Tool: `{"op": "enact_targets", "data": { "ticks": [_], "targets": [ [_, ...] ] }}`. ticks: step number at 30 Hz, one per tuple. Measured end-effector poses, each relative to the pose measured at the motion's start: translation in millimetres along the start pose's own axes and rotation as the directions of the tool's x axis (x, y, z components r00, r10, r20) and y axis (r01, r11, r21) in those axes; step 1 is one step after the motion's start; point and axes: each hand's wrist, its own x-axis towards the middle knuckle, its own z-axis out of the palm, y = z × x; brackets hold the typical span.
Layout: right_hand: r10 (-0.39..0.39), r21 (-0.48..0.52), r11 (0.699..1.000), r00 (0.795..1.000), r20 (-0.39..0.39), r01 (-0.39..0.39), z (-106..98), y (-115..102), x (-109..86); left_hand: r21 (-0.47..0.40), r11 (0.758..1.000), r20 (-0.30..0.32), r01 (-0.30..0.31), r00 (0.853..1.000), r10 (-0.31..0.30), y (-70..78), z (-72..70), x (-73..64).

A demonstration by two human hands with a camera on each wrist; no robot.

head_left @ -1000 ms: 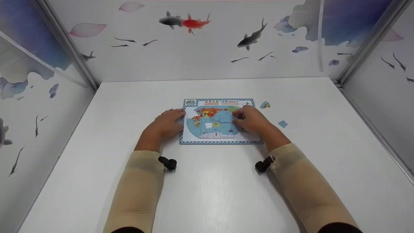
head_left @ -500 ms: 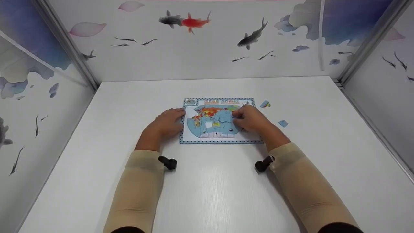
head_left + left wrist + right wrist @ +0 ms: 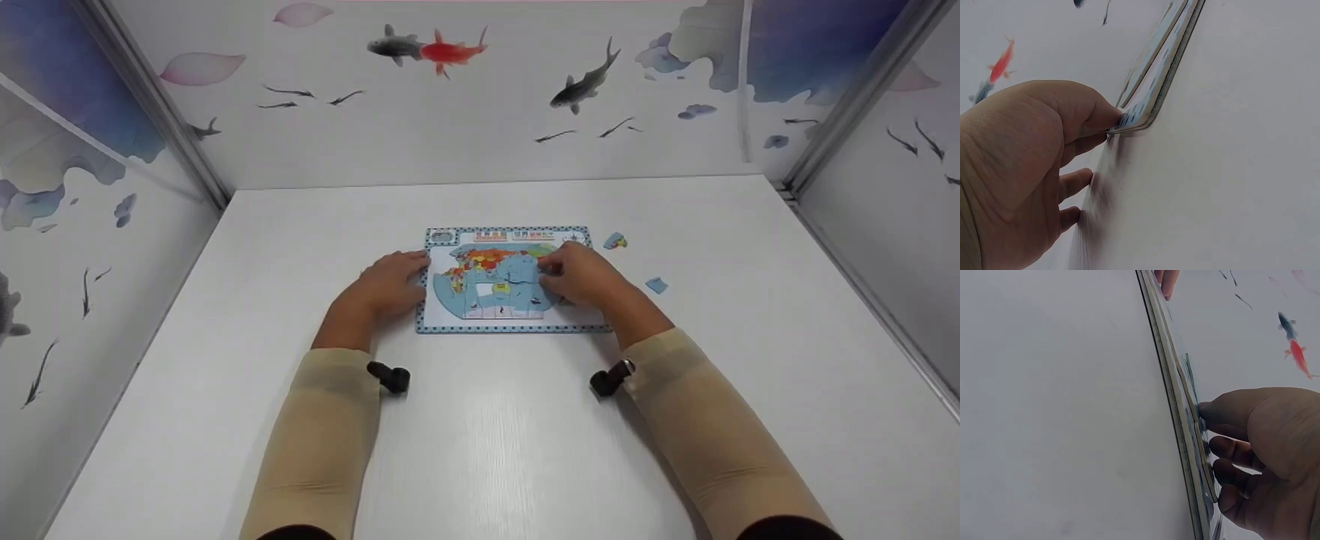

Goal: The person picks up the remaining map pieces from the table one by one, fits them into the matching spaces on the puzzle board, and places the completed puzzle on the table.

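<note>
A world map jigsaw puzzle [image 3: 450, 304] lies flat on the table, its blue dotted frame around a mostly filled map. My left hand [image 3: 391, 285] touches the frame's left edge; in the left wrist view the thumb [image 3: 1103, 115] rests at the frame's corner. Over the map's right part, my right hand [image 3: 581, 279] pinches a blue puzzle piece [image 3: 520, 268], which sits slightly raised over its neighbours. In the right wrist view, this piece [image 3: 1189, 368] tilts up from the board beside the thumb. A white gap [image 3: 486, 289] shows in the lower map. My right fingers hide the map's right edge.
Two loose puzzle pieces lie right of the board: a multicoloured one [image 3: 616, 241] near its top corner and a blue one [image 3: 656, 286] lower down. White panels with painted fish [image 3: 585, 88] enclose the white table [image 3: 300, 225] at the back and sides.
Almost nothing differs. Both hands keep their places, and the blue piece under my right fingers has at most shifted very slightly.
</note>
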Motion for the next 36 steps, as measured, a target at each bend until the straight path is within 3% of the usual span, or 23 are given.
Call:
{"op": "enact_targets", "data": {
  "ticks": [8, 17, 26, 36],
  "targets": [
    [-0.066, -0.01, 0.998, 0.997, -0.03, 0.066, 2.6, -3.2, -0.7, -0.008, 1.0, 0.006, -0.018, 1.0, 0.019, -1.9, -0.4, -0.6],
    [-0.128, -0.038, 0.991, 0.992, -0.001, 0.128, 5.2, -6.8, -4.5, -0.021, 1.0, -0.008, -0.011, 1.0, 0.011, -1.1, -0.2, -3.4],
    [-0.121, -0.073, 0.99, 0.992, 0.027, 0.122, 6.2, -6.4, -2.2, -0.014, 1.0, 0.008, -0.006, 1.0, 0.006, -0.9, -0.5, -3.0],
    [-0.114, -0.031, 0.993, 0.993, 0.04, 0.115, 4.7, -1.4, -1.4, -0.028, 0.999, 0.017, 0.022, 1.0, -0.021, 1.7, -1.0, -3.5]
  ]
}}
